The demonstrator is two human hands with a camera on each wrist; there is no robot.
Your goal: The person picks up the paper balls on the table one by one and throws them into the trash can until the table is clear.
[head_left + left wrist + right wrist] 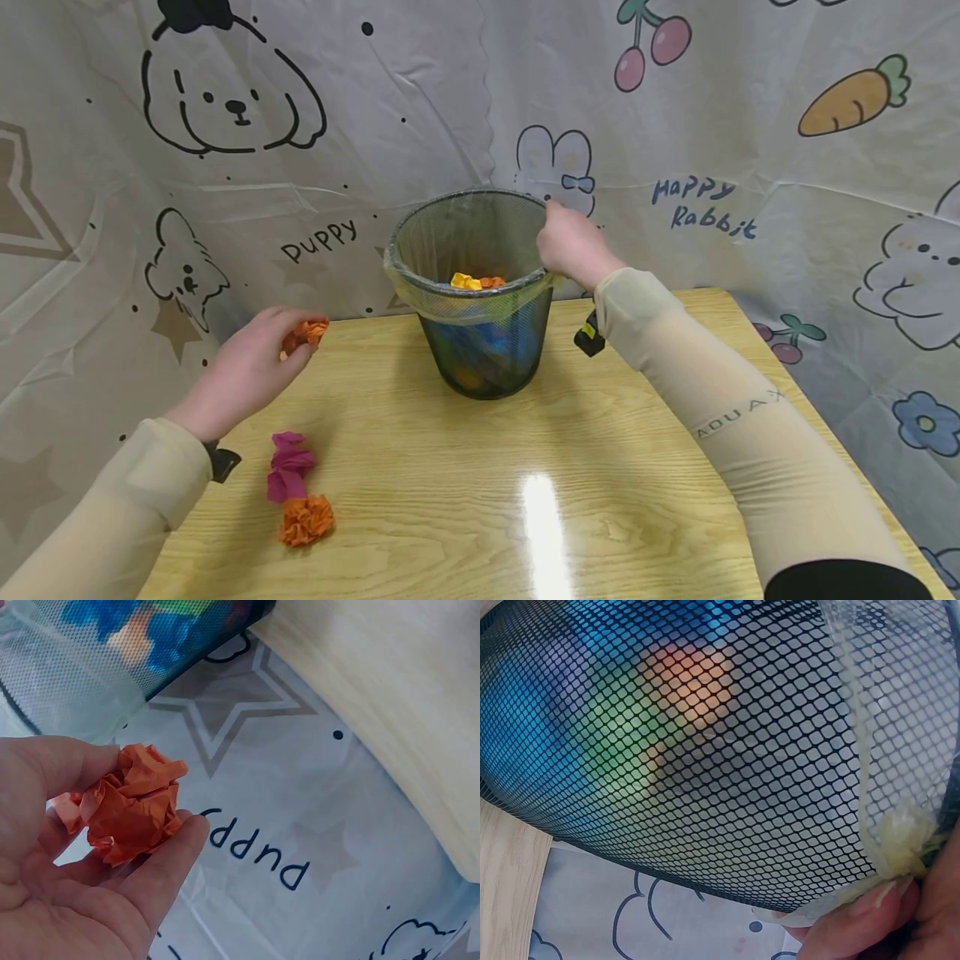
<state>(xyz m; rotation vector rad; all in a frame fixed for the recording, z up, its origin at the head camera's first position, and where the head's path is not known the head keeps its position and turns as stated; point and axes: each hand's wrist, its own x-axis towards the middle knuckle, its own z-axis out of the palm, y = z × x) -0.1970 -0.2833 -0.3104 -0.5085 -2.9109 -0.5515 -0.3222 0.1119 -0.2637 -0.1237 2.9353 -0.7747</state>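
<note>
My left hand (251, 367) pinches an orange crumpled paper ball (139, 806) between thumb and fingers, above the table's left side. A black mesh wastebasket (487, 354), lined with a thin yellowish plastic bag (465, 310), stands upright toward the back of the table. My right hand (573, 246) grips its rim on the right side, fingers on the bag's knotted edge in the right wrist view. Inside lie a yellow crumpled paper (466, 282), an orange one beside it, and blue and green ones showing through the mesh.
On the wooden table (420, 500), a magenta crumpled paper (288, 468) touches an orange crumpled paper ball (306, 521), both below the left hand. A cartoon-printed curtain (450, 100) hangs close behind the wastebasket and along the table's sides.
</note>
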